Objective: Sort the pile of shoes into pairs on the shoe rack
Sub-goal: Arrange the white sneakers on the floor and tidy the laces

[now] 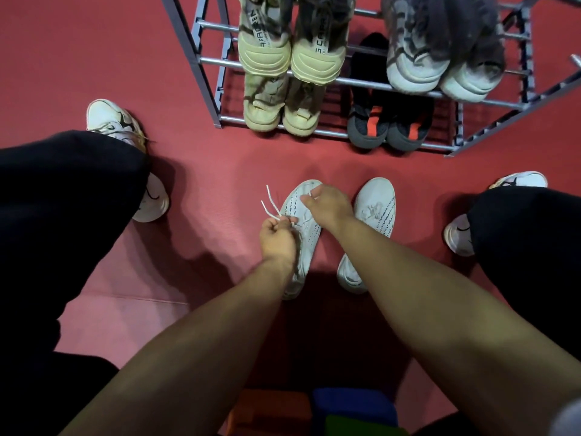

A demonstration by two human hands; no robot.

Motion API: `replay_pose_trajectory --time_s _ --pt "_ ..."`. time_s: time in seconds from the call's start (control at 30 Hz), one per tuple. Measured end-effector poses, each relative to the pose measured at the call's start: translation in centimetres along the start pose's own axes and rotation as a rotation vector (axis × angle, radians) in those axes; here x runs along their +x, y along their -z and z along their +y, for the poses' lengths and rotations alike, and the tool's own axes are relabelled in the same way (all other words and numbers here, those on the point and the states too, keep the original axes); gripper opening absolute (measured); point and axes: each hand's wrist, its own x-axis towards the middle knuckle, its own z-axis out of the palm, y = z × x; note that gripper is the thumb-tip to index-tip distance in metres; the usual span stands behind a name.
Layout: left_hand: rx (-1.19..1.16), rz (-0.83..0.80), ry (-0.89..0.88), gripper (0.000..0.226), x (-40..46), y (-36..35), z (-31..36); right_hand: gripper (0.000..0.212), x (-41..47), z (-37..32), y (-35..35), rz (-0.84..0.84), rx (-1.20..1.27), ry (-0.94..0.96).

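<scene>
From my remote seat this reads as an indoor room with a padded floor, a gym or play space rather than any plainly furnished home: the red mat floor [195, 127] fills the frame and shows a seam at the lower left. At the top centre a grey metal shoe rack [361, 82] of bare rails stands directly on the mat (no wall or furniture shows behind it). At the bottom edge I make out coloured blocks [345, 410], orange, blue and green, too dark to identify.

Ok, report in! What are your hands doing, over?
Left hand pinches laces. Right hand grips white shoe. Its mate beside. Rack path open.
</scene>
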Motion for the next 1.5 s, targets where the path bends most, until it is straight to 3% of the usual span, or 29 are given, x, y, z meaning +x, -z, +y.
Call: replay_pose_trajectory --time_s 0.07,0.23,0.27,0.4,0.57,0.7,0.9,1.0,1.1,1.23,1.33,1.5 --pt "-0.031 0.024 0.041 0.031 -0.3 0.2 0.2 0.036 0.4 -0.5 0.0 -0.024 -0.025 -0.001" --pt "0.002 0.016 0.134 0.021 -1.1 0.8 0.8 0.029 0.9 0.6 0.0 -0.006 0.219 -0.057" --pt "0.024 -0.007 0.129 0.021 -1.3 0.8 0.8 0.025 0.5 0.9 0.1 -0.041 0.198 -0.056" --pt "0.155 -0.032 0.096 0.024 -1.7 1.3 0.8 0.061 -1.2 2.0 0.0 -0.23 -0.008 0.072" --pt "0.527 -0.054 0.104 0.015 -2.2 3.4 1.1 0.074 -1.5 2.7 -0.9 -0.193 -0.224 0.16" --pt "0.631 -0.137 0.096 0.008 -3.1 4.7 1.8 0.077 -1.5 2.7 -1.1 -0.178 -0.265 0.17" --pt "0.719 -0.136 0.038 0.018 -3.8 6.5 1.3 0.089 -2.0 2.2 -1.1 -0.153 -0.347 0.219" --pt "0.702 -0.146 0.038 0.016 -4.0 6.7 0.7 0.079 -2.0 2.1 -1.1 -0.168 -0.372 0.257" --pt "0.632 -0.132 0.041 0.025 -3.7 6.2 0.7 0.057 -1.8 2.4 -1.1 -0.166 -0.34 0.266" --pt "0.466 -0.132 -0.008 0.025 -3.1 5.0 1.6 0.025 -2.4 2.9 0.1 -0.034 -0.44 0.335" --pt "0.41 -0.151 -0.03 0.021 -2.6 4.7 1.9 0.024 -2.9 2.8 1.2 0.031 -0.576 0.429" --pt "0.346 -0.136 -0.061 0.014 -2.4 4.2 2.3 0.025 -2.2 1.9 2.3 -0.082 -0.677 0.481"
